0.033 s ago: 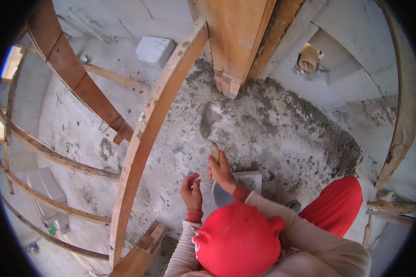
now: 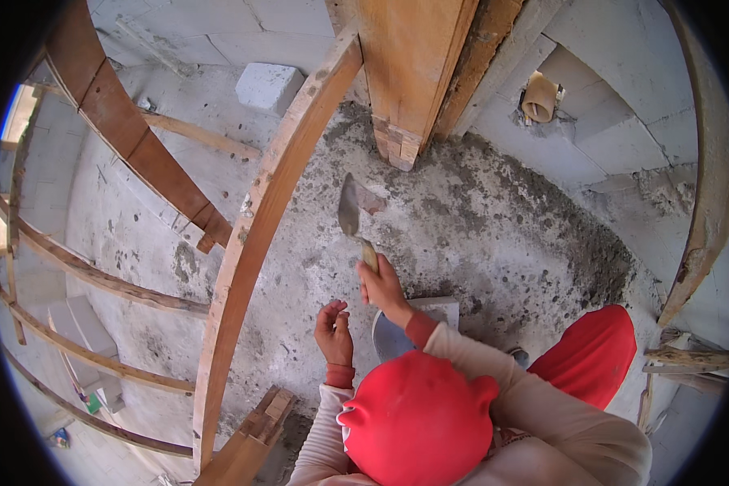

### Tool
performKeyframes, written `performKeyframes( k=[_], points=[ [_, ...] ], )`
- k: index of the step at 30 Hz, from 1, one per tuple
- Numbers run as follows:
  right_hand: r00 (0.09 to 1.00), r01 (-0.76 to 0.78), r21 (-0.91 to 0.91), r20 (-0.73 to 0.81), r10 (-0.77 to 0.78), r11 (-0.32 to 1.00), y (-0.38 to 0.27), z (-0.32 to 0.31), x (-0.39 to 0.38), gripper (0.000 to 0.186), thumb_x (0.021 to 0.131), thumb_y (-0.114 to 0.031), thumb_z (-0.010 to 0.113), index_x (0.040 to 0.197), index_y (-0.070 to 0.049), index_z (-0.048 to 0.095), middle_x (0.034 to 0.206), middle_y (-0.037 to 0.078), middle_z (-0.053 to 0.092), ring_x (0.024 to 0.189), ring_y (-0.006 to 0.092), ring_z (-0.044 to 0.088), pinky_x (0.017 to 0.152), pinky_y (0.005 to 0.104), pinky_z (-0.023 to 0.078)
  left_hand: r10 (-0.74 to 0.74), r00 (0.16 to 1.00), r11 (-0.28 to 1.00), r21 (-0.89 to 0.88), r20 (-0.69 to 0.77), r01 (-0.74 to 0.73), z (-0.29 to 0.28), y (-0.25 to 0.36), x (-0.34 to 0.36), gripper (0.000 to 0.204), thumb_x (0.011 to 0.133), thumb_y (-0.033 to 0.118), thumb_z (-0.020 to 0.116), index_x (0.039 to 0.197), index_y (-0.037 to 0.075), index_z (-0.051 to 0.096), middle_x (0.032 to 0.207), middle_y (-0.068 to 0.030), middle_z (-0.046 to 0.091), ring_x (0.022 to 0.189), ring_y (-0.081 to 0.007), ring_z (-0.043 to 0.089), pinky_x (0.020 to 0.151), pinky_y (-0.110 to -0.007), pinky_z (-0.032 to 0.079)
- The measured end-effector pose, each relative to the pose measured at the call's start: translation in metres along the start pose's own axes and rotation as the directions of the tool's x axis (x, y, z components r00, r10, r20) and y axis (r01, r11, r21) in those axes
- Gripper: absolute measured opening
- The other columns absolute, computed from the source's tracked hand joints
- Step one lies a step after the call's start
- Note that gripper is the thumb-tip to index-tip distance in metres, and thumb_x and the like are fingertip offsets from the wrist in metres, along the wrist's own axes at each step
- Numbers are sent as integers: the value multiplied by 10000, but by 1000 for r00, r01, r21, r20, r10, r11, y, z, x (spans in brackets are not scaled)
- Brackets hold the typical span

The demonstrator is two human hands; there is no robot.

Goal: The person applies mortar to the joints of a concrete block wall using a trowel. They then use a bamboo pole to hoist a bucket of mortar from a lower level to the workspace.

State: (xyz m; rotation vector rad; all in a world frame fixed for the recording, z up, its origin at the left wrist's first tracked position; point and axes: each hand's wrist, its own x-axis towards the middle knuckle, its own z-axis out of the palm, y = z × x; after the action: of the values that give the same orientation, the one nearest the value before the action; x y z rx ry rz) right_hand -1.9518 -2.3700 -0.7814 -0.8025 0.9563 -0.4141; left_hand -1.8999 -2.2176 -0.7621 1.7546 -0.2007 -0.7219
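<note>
My right hand (image 2: 385, 290) is wrapped round the handle of a trowel (image 2: 348, 206). Its pointed metal blade reaches away over the rough, mortar-spotted floor (image 2: 300, 283), beside a small reddish-brown patch (image 2: 371, 200); whether it touches the floor I cannot tell. To the left and a little nearer, my left hand (image 2: 333, 334) hovers with loosely curled fingers, thumb apart, and nothing visible in it. Below my right wrist stands a round grey bucket (image 2: 387, 336), partly hidden by my forearm. A pale block (image 2: 444, 311) shows just behind it.
A curved wooden rib (image 2: 255, 219) rises close on my left, with more curved timbers (image 2: 138, 154) beyond. Ahead stands a thick wooden post (image 2: 405, 73). A white block (image 2: 269, 87) lies at the far left. A pipe (image 2: 539, 97) pokes from the block wall on the right.
My right hand has shifted slightly left and away, carrying the trowel blade leftward off the reddish-brown patch. My left hand has barely moved.
</note>
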Motion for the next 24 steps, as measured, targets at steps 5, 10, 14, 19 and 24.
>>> performKeyframes(
  k=[5,10,14,19,24],
  points=[
    [989,0,103,-145,15,995,-37,25,73,201,1016,-234,578,1018,-65,468,737,30,506,500,123,502,414,310,437,-7,999,999,-42,31,9,13,18,7,255,948,46,569,1197,33,623,1094,-72,714,874,-124,661,733,-250,495],
    [984,-44,91,-166,59,995,-20,52,31,222,1027,-242,552,1070,-57,437,752,33,495,499,132,495,420,314,435,-18,999,999,-46,36,19,9,15,4,260,947,48,566,1201,39,622,1086,-72,713,859,-126,662,732,-253,499],
    [990,22,30,-140,-17,999,-36,35,45,209,1030,-232,549,1070,-62,435,753,28,491,507,116,483,430,307,432,-40,999,998,-44,35,41,5,9,4,261,945,40,557,1198,39,620,1089,-73,706,856,-135,665,730,-257,502],
    [986,49,229,-167,-10,972,-40,10,57,186,1033,-239,559,1049,-94,443,749,6,487,525,114,485,441,298,427,-45,998,999,-18,35,45,4,14,8,272,944,29,545,1208,39,612,1090,-78,703,858,-143,668,722,-262,507],
    [931,-24,213,-351,99,977,-9,-19,-38,139,1037,-221,541,1037,-94,486,726,-1,498,516,111,487,443,299,451,4,999,999,-54,-45,-6,2,26,12,263,942,-5,541,1193,20,613,1064,-85,702,829,-137,659,708,-253,506]
  ],
)
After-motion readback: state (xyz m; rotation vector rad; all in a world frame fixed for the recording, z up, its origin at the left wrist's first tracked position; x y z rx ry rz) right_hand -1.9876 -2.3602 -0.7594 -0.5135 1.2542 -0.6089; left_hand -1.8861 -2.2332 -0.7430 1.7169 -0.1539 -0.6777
